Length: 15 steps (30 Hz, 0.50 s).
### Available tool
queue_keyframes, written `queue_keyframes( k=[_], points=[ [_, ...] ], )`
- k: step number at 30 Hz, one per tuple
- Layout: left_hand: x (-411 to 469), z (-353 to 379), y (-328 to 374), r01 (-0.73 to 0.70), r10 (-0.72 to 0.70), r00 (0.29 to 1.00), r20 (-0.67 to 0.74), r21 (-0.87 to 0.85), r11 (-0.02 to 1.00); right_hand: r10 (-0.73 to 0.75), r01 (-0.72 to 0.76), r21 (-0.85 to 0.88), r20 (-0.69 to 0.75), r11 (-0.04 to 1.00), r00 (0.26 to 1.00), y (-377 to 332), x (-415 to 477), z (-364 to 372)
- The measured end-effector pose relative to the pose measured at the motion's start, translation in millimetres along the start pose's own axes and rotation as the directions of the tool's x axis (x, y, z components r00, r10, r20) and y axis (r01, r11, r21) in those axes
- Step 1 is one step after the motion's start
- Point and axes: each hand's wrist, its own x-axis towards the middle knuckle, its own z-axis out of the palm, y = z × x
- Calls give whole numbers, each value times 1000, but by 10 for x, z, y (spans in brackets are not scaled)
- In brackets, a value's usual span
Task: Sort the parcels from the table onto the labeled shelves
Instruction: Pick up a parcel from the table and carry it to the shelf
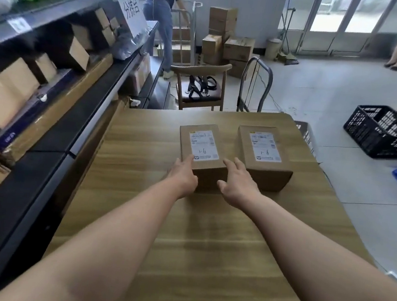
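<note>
Parcels: just two on the bench [207,248], left parcel [201,148] and right parcel [264,151], up at 12 o'clock. The shelves [55,68] at 9 o'clock look well stocked. Left grip [184,175] rests straight-fingered on the left parcel's near corner, right grip [236,183] spread wide beside it, holding nothing.

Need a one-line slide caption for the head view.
Left hand on the left parcel, right hand open beside it; second parcel sits alongside on the wooden table.

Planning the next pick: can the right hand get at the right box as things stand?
Likely yes. The right hand is open beside the left box, and the right box sits just past it, nothing between.
</note>
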Motion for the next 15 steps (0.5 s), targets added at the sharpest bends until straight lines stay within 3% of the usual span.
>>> queue_keyframes(
  k=[4,10,15],
  points=[
    [186,141,-51,41,-43,997,56,32,999,19,-19,15,-13,1000,1000,-35,238,100],
    [330,238,-135,-21,11,994,105,94,995,33,-37,63,49,997,998,38,431,203],
    [274,184,-136,-16,14,996,88,21,1000,46,-50,95,49,994,998,73,367,150]
  ],
)
